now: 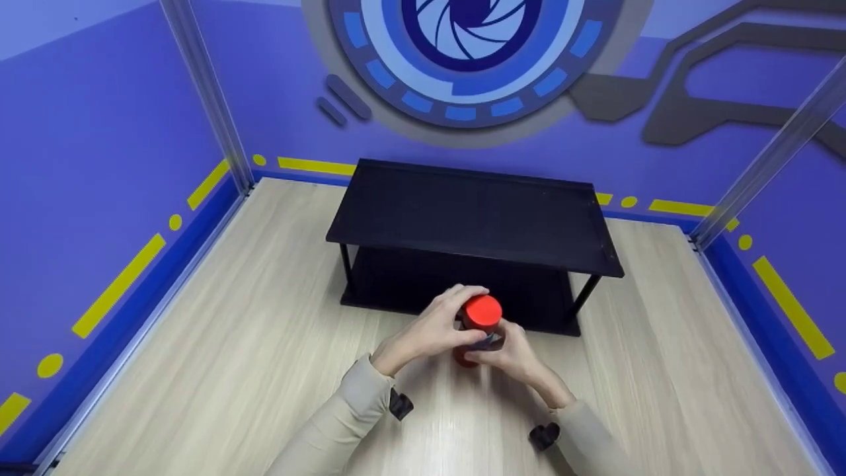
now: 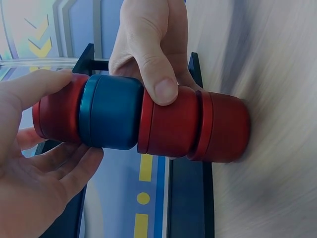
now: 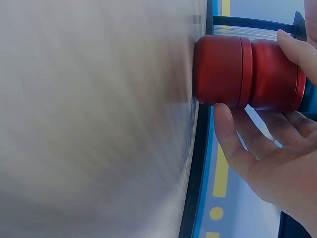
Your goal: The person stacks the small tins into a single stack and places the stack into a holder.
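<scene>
- Just in front of the black, rectangular two-tier shelf point(image 1: 462, 211), a stack of four rounded containers is standing on the pale wood-grain surface point(image 1: 218, 284), and you are holding it from both sides.
- Your left hand point(image 1: 433, 327) is curving thumb and fingers round the topmost container, a red, metallic-looking cylinder with a flat top point(image 1: 483, 311); the fingers are spreading about its width, some tips reaching beside the teal-blue, metallic-looking cylinder point(image 2: 110, 113) below.
- Your right hand point(image 1: 515, 354) is gripping the third container down, a red, metallic-looking cylinder point(image 2: 171, 124), thumb on one side and fingers on the other; one fingertip is lying against or just beside the bottom red, metallic-looking cylinder point(image 2: 227, 128).
- To steady the stack well, you should be bracing its lower part with the right hand while nudging the upper part gently with the left; the edges are looking slightly stepped, so pushing hard sideways would be risking a topple.
- When releasing, you should be opening the fingers evenly, without dragging a rim.
- Head view is showing the flat red top and the shelf's layout, but your hands are hiding much of the middle.
- Left wrist view is revealing all four containers in order; right wrist view is showing the base meeting the surface, while leaving out the topmost container.
</scene>
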### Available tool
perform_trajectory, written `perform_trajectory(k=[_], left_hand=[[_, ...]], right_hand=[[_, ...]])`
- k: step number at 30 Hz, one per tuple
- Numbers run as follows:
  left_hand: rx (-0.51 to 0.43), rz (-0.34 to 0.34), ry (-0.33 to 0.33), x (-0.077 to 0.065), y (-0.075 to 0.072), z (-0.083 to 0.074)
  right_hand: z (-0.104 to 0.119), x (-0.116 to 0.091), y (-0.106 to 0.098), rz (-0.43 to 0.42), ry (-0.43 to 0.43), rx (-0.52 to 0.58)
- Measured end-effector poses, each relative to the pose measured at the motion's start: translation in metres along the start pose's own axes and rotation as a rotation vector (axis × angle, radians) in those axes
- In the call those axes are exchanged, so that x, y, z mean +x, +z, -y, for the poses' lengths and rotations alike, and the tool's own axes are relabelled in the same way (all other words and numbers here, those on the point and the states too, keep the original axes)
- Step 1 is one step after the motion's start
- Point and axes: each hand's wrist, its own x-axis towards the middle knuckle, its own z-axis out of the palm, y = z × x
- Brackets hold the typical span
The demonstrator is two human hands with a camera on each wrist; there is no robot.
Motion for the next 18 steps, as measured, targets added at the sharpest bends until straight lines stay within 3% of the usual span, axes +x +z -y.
perform_trajectory(k=[18], left_hand=[[-0.027,0.015,-0.041,-0.0021,-0.001,0.0014]], right_hand=[[0.0032,-0.0004,0.0008,-0.001,-0.015,-0.002]])
